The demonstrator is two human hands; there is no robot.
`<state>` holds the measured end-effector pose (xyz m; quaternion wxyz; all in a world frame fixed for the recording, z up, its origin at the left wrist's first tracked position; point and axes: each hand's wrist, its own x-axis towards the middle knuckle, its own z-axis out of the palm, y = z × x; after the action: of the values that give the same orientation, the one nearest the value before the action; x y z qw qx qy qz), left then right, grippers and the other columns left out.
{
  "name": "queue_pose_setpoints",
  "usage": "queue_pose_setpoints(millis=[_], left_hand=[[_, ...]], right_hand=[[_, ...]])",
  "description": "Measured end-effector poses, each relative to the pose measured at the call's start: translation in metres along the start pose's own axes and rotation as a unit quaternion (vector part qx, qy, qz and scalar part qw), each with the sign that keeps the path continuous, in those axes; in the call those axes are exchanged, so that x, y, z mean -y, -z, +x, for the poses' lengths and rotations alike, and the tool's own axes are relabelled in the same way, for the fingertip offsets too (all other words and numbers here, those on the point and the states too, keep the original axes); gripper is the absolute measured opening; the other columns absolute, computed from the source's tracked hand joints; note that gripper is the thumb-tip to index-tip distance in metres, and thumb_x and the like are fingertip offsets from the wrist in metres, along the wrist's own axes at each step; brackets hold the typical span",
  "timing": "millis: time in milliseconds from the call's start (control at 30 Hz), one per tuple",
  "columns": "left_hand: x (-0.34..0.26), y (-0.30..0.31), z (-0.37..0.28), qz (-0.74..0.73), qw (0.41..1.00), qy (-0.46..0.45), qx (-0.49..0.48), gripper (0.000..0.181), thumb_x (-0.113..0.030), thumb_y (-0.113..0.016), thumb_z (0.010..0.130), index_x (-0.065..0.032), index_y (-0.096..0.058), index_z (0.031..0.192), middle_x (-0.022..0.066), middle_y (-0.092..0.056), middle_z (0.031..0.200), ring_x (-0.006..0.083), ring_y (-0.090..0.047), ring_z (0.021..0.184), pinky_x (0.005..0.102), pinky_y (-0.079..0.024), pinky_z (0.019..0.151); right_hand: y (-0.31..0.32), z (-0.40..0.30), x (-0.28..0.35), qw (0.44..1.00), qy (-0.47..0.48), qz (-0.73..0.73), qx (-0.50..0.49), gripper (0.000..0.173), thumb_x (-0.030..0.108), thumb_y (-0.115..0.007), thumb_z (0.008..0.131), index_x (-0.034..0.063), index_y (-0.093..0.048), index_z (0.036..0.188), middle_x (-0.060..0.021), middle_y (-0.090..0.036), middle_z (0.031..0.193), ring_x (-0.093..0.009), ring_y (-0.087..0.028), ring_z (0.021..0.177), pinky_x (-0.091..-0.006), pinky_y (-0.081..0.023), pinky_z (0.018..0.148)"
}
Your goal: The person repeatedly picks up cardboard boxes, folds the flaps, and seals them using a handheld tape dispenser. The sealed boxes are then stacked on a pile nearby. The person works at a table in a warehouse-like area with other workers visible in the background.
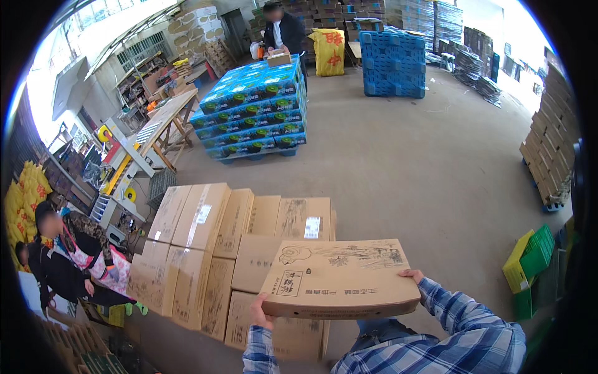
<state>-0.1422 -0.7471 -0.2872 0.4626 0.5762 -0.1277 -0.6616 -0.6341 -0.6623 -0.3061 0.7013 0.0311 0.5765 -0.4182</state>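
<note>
A flat brown cardboard carton (pixel 341 276) printed with fruit drawings and writing is held between my two hands. My left hand (pixel 262 312) grips its near left corner, and my right hand (pixel 412 275) holds its right edge. Beneath and left of it stands a stack of similar cardboard cartons (pixel 222 276), set in rows. White labels lie on some of them, one label (pixel 312 227) on the carton just beyond the held one. The held carton hides part of the stack, and I cannot tell whether it touches the cartons below.
A pallet of blue printed boxes (pixel 252 117) stands ahead, with a person (pixel 285 32) behind it. Two people (pixel 79 262) are at the left, near a carton-sealing machine (pixel 124 163). Blue plastic pallets (pixel 394 64) stand at the back; green and yellow crates (pixel 528 262) are at right.
</note>
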Motion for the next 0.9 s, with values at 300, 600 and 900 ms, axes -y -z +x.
queue_pose_setpoints(millis=[300,600,900], left_hand=[[-0.12,-0.133,0.215,-0.023,0.998,-0.044,-0.044,0.049,-0.034,-0.068,0.084,-0.0075,-0.058,0.124,0.0078,-0.062,0.12,0.0237,-0.059,0.11,0.043,-0.054,0.086],[-0.167,-0.072,0.371,0.228,0.938,-0.189,-0.178,0.031,-0.023,-0.065,0.086,-0.0055,-0.064,0.111,0.007,-0.064,0.104,0.0207,-0.06,0.096,0.0357,-0.048,0.079],[0.151,0.104,0.263,0.6,0.787,0.083,-0.118,0.048,-0.048,-0.059,0.09,-0.0067,-0.065,0.114,0.0227,-0.068,0.092,0.0417,-0.065,0.089,0.0506,-0.05,0.083]], right_hand=[[-0.105,0.199,0.186,0.997,0.011,-0.052,0.055,0.054,0.021,-0.069,0.083,-0.005,-0.054,0.128,-0.021,-0.066,0.118,-0.031,-0.067,0.103,-0.0433,-0.055,0.092],[-0.2,0.338,0.199,0.974,-0.013,-0.203,0.102,0.078,0.036,-0.078,0.08,-0.0018,-0.044,0.139,-0.0179,-0.064,0.123,-0.032,-0.067,0.104,-0.0423,-0.056,0.088],[-0.199,0.524,0.281,0.601,0.167,-0.774,-0.107,0.094,0.061,-0.066,0.083,0.0021,-0.033,0.149,-0.0239,-0.04,0.15,-0.04,-0.036,0.14,-0.0431,-0.033,0.114]])
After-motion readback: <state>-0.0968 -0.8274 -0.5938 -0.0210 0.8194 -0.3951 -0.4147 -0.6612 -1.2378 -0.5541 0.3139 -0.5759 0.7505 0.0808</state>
